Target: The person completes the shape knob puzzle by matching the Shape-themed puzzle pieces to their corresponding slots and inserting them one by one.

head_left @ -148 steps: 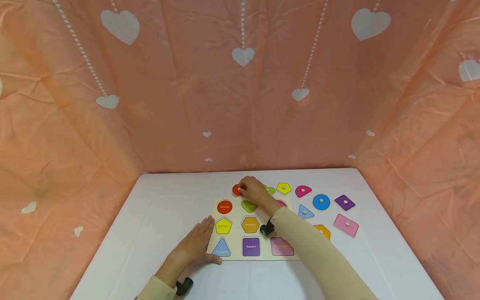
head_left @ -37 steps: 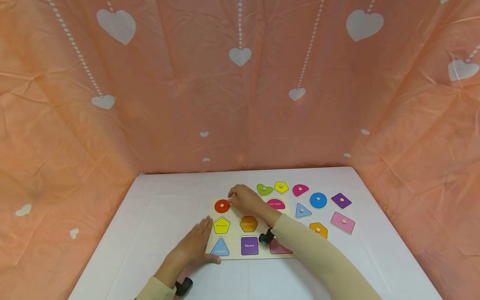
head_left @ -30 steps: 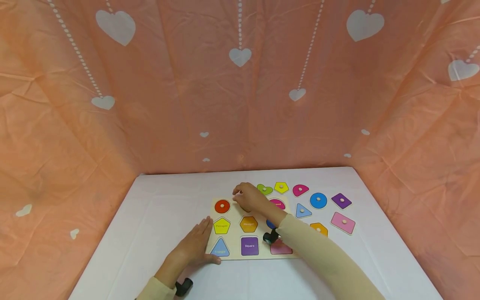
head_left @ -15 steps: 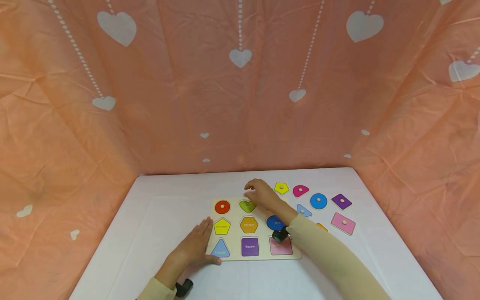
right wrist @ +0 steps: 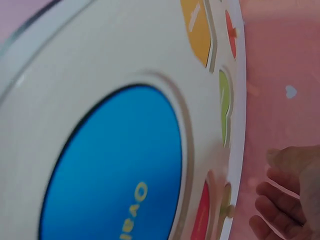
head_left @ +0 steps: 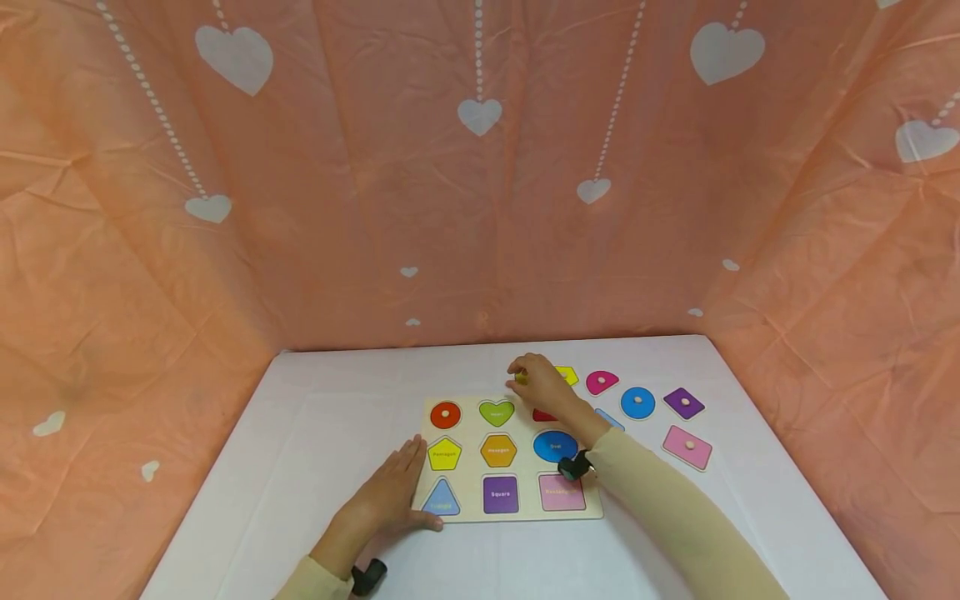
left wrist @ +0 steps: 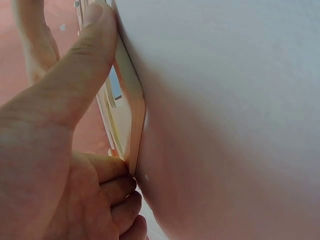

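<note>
My left hand (head_left: pixel 388 490) lies at the near-left corner of a wooden shape puzzle board (head_left: pixel 471 473); its straight fingers touch the left edge and its thumb (left wrist: pixel 82 65) the front edge. The red circle piece (head_left: pixel 446 414) sits in its recess. My right hand (head_left: pixel 546 386) hovers just beyond the board's far edge at the heart piece (head_left: pixel 521 377), which it mostly hides. In the right wrist view, the fingers of that hand (right wrist: pixel 287 192) are loosely bent and apart from the piece's knob (right wrist: pixel 228 211). The heart recess (head_left: pixel 497 413) shows its printed green bottom.
Loose knobbed pieces lie right of the board: a yellow pentagon (head_left: pixel 567 375), magenta half round (head_left: pixel 602 382), blue oval (head_left: pixel 637 402), purple square (head_left: pixel 684 402), pink rectangle (head_left: pixel 687 447) and a partly hidden blue triangle (head_left: pixel 611 419). A peach curtain (head_left: pixel 480 250) surrounds the white table (head_left: pixel 337 400).
The red circle piece has gone from beyond the board into its recess. My right hand has left it and moved right to the heart piece. My left hand has stayed at the corner.
</note>
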A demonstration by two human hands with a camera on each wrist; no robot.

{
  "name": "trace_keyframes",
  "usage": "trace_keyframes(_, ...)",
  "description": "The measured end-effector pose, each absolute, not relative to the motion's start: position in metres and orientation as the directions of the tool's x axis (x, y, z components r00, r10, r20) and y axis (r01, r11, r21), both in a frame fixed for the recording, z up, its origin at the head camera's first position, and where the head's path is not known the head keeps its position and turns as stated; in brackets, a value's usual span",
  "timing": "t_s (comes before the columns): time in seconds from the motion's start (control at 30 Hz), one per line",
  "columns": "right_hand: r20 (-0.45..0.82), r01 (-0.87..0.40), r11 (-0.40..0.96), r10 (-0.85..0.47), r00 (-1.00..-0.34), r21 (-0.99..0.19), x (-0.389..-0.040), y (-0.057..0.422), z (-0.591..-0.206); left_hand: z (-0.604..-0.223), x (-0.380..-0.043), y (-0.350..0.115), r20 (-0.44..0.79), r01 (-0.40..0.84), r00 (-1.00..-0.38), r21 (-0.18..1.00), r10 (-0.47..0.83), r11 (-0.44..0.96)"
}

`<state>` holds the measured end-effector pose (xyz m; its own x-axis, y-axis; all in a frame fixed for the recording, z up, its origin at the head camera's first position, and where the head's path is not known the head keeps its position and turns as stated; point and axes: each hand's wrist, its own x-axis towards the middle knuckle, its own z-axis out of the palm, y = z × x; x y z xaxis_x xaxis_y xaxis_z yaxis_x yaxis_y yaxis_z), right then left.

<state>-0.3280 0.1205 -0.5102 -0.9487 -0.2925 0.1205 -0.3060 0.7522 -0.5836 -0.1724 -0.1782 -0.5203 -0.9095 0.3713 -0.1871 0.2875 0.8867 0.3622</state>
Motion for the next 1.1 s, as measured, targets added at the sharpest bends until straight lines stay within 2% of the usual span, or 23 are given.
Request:
trace_keyframes(0.57, 0.096, -0.215, 0.772, -0.197, -0.976, -0.598, -0.336, 0.144, -0.523, -0.52, -0.172, -0.178, -0.187, 0.283, -0.91, 0.369, 0.369, 0.885)
trace_keyframes(1.1, 0.098, -0.21, 0.794, -0.189, -0.977, -0.571, -0.337, 0.149, -0.53, -0.517, -0.171, -0.178, -0.187, 0.269, -0.914, 0.384, 0.359, 0.883)
